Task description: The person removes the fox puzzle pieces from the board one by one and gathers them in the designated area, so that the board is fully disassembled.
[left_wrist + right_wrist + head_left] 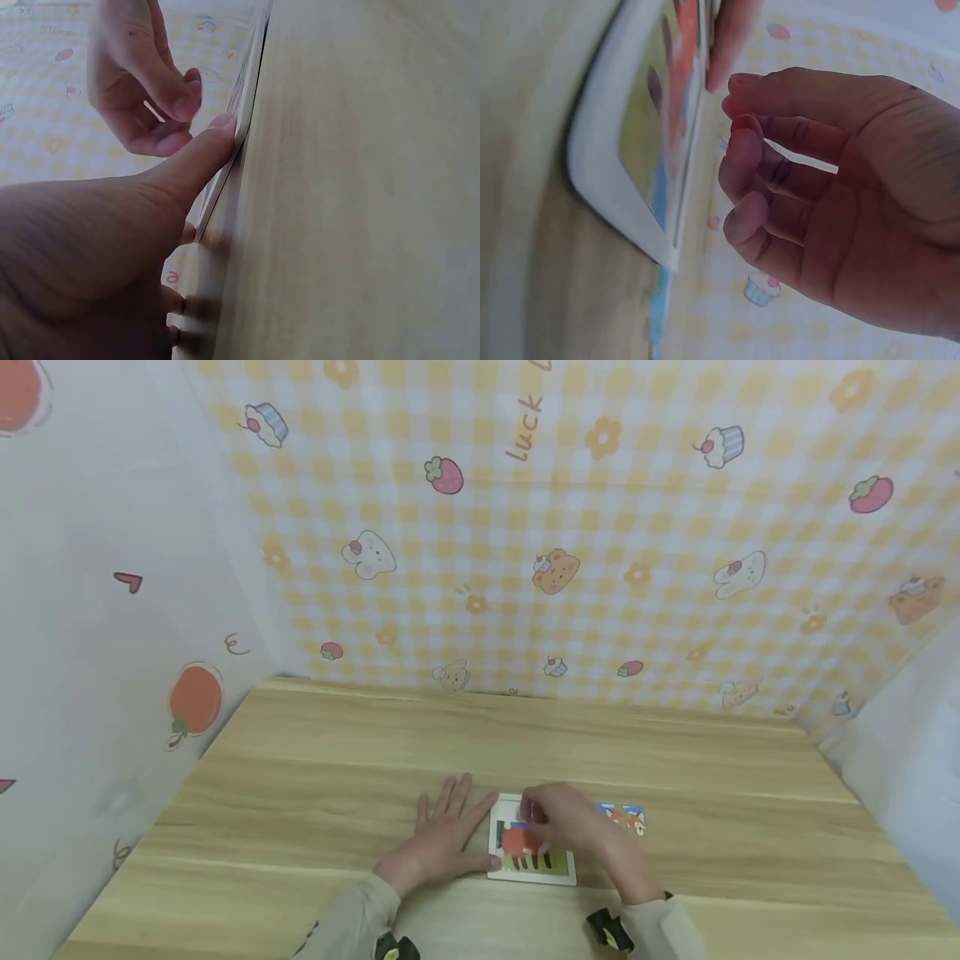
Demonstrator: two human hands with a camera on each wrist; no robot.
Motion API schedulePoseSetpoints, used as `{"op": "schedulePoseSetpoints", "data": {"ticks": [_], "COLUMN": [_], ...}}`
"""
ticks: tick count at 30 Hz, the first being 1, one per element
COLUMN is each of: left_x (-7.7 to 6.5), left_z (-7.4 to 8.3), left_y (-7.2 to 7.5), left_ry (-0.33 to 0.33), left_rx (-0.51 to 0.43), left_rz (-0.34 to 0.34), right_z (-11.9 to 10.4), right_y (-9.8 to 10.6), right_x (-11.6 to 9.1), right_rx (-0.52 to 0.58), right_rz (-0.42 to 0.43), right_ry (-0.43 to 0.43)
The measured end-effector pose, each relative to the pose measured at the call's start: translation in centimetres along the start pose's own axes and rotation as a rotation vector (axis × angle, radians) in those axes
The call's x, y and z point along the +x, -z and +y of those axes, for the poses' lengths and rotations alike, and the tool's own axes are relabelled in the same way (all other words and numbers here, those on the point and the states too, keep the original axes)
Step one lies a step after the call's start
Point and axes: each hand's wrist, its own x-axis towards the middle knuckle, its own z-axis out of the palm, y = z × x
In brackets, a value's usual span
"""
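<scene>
A small white-framed jigsaw board lies on the wooden table, showing part of a picture with red bodies and dark legs on green. My left hand rests beside it with fingers spread on the table. Its thumb presses at the board's edge. Just above the board hovers my right hand, thumb and fingers curled with the tips close together. In the right wrist view, nothing shows between the fingertips of this hand. Its back hides the board's upper right part in the head view.
Right of the board lie puzzle pieces with fox faces on blue, partly behind my right hand. The wooden table ends at a yellow checked cloth wall at the back. White printed walls stand at both sides.
</scene>
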Motion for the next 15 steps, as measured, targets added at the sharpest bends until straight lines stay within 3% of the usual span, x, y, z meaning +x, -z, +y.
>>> {"op": "schedulePoseSetpoints", "data": {"ticks": [15], "left_x": [0.1], "left_z": [-0.1], "left_y": [-0.1], "left_ry": [0.018], "left_rx": [-0.037], "left_rz": [0.0], "right_z": [0.1], "right_y": [-1.8], "right_x": [0.7], "right_rx": [-0.003], "right_rz": [-0.041], "right_ry": [-0.005]}}
